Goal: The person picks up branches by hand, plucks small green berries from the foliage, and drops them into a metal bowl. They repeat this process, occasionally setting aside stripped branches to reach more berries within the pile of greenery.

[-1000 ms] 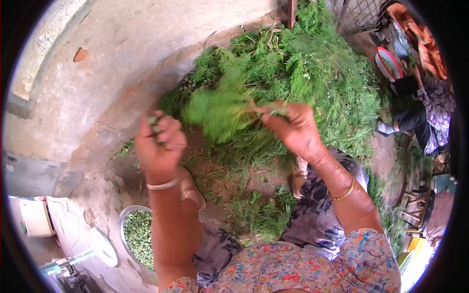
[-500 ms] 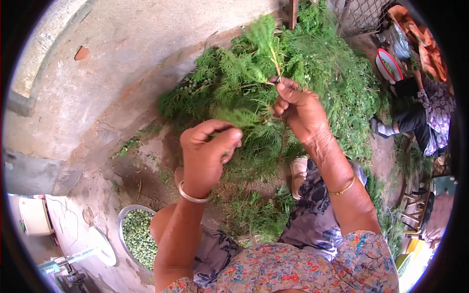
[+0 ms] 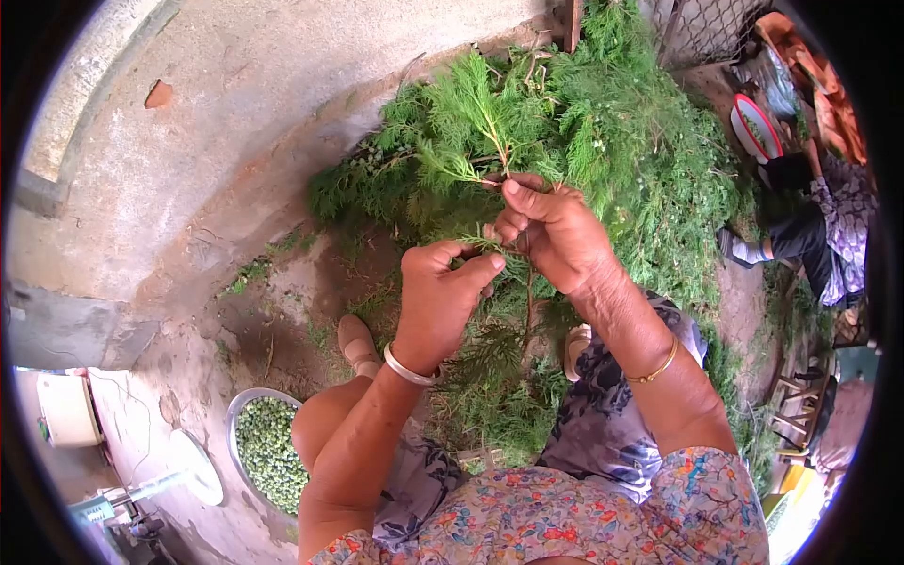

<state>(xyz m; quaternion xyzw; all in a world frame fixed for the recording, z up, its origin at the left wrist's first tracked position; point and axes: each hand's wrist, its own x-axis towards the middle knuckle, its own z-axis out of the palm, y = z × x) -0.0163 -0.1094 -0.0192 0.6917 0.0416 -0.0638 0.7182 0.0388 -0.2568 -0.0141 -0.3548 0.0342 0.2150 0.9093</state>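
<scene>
A leafy evergreen branch point(image 3: 485, 118) is held upright in my right hand point(image 3: 560, 226), its stem pinched between thumb and fingers and its thin woody end hanging below. Just lower and to the left, my left hand point(image 3: 443, 297) has thumb and forefinger closed on a small green sprig at the side of that branch. Behind both hands spreads a large heap of cut evergreen branches point(image 3: 640, 169), with pale green cones among the foliage. Beside my left knee stands a metal basin point(image 3: 232, 435) filled with small green cones point(image 3: 268, 452).
A rough plastered wall point(image 3: 254, 113) borders the heap on the left. A standing fan point(image 3: 196, 468) is at the lower left. To the right sits another person point(image 3: 838, 221) near a red-rimmed basin point(image 3: 778, 141). Loose greenery point(image 3: 508, 405) covers the ground between my feet.
My left hand has moved right and closed in on the branch, pinching a sprig. My right hand has shifted slightly left and down with the branch, which was blurred by motion before.
</scene>
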